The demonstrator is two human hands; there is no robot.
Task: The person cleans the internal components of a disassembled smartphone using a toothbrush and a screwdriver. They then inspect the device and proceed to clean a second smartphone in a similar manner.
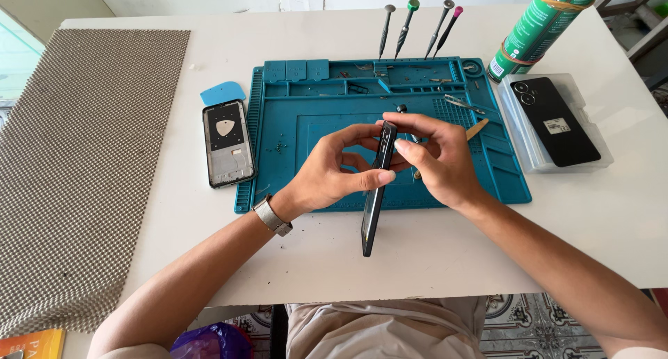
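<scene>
A dark phone (371,216) stands on edge above the blue repair mat (327,122), seen from its thin side. My left hand (334,168) grips it from the left, thumb along its lower side and fingers curled over the top. My right hand (435,157) pinches its upper part from the right. A wristwatch (271,216) sits on my left wrist.
An opened phone frame (227,143) with a white pick lies left of the mat, beside a blue pry card (223,92). Several screwdrivers (415,28) stand at the mat's back. A black phone back (554,121) rests on a clear case beside a green can (536,28). A woven mat (83,171) covers the table's left.
</scene>
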